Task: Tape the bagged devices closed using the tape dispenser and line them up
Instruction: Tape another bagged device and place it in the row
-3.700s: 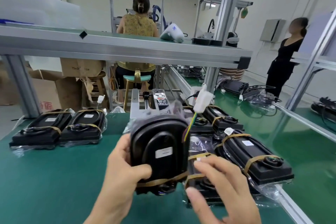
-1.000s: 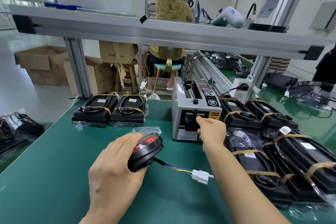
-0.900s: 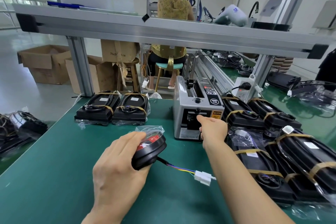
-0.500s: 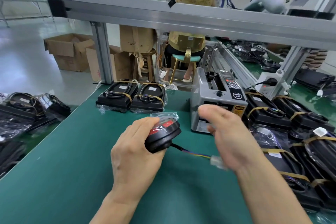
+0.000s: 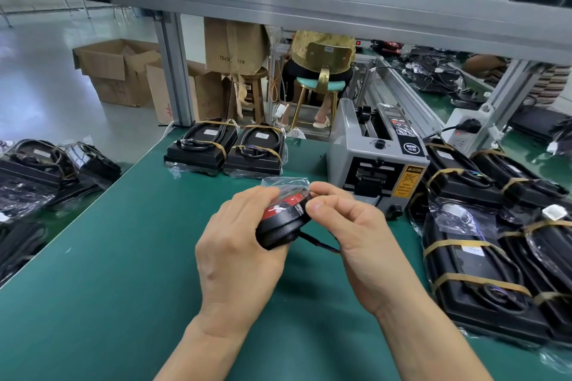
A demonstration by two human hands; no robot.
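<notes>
Near the middle of the green mat (image 5: pixel 93 288), the left hand (image 5: pixel 238 250) grips a round black device (image 5: pixel 283 226) in a clear bag, while the right hand (image 5: pixel 349 232) pinches its top edge. Just beyond stands the grey tape dispenser (image 5: pixel 376 161). Two taped devices (image 5: pixel 224 148) lie far left; more crowd the right edge (image 5: pixel 476 272). Bare mat lies near left.

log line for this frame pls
left hand: holds bagged device | right hand: pinches bag top | tape dispenser: behind, untouched | step: taping
</notes>
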